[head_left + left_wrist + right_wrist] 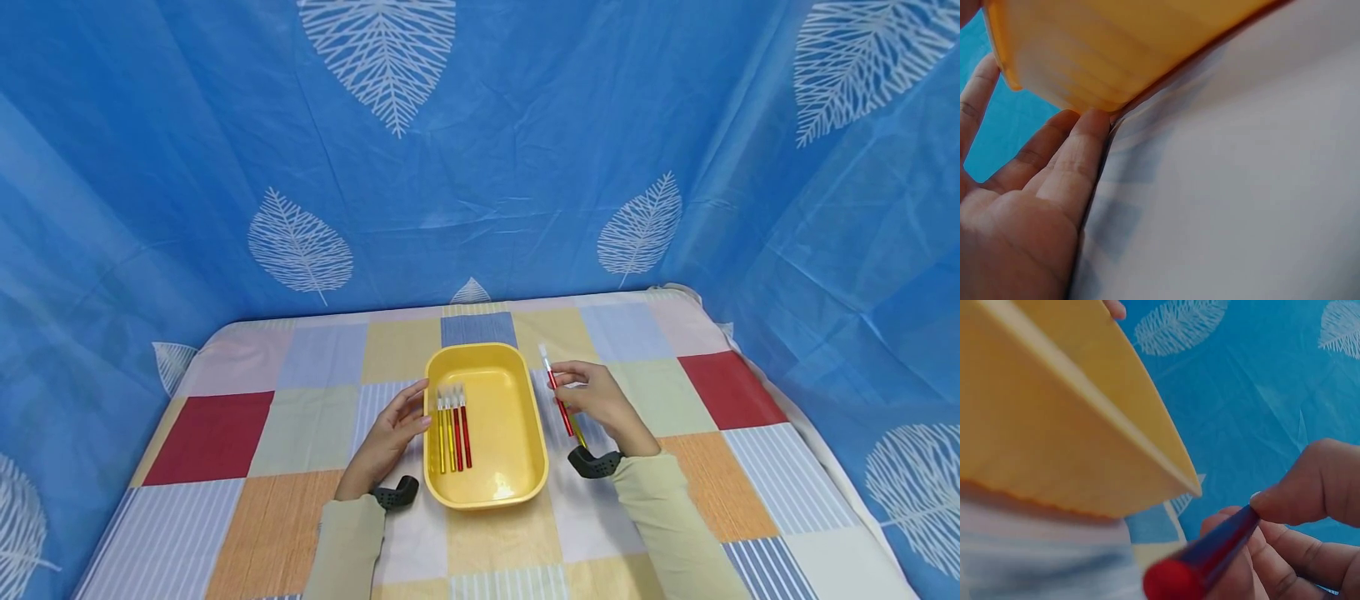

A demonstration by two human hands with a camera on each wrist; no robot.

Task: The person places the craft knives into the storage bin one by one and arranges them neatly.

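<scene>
A yellow tray [528, 417] sits on the cloth, with yellow paintbrushes [446, 442] and red paintbrushes [461, 437] side by side along its left inside. My left hand [395, 429] rests at the tray's left side, its fairly straight fingers [1082, 147] touching the outer wall and a fingertip reaching the rim. Right of the tray, my right hand [596, 398] pinches a red paintbrush [561, 404] between thumb and fingers, pale tip pointing away. A yellow paintbrush [577, 431] shows below that hand; whether it is held or lies on the cloth, I cannot tell.
A patchwork cloth [307, 433] covers the table. Blue curtains [480, 183] with white leaf prints stand behind it and at both sides. Each wrist carries a black device, the left one [397, 493] close to the tray.
</scene>
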